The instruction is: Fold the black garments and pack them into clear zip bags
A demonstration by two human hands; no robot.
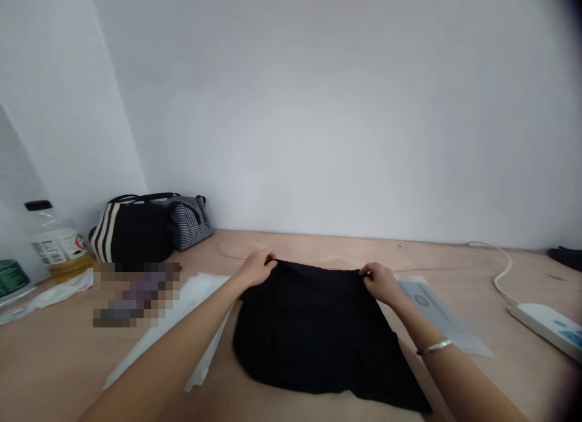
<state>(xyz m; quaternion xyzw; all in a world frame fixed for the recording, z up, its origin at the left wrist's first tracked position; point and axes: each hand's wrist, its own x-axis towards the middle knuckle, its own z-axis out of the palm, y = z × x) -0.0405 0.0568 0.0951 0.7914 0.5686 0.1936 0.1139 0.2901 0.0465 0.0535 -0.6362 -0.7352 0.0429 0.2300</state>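
Observation:
A black cloth garment [313,331] lies spread on the wooden table [477,373] in front of me. My left hand [257,267] pinches its far left corner, fingers closed on the fabric. My right hand [381,282] grips the far right corner in the same way; a thin metal bracelet sits on that wrist. Both corners rest at or just above the table surface, and the far edge of the cloth is stretched between my hands.
White paper sheets [191,307] lie under the cloth at left, and a printed sheet [436,313] lies at right. A striped bag [145,228] stands by the wall. A plastic bottle [57,243] is far left. A white power strip [545,325] with its cable lies far right.

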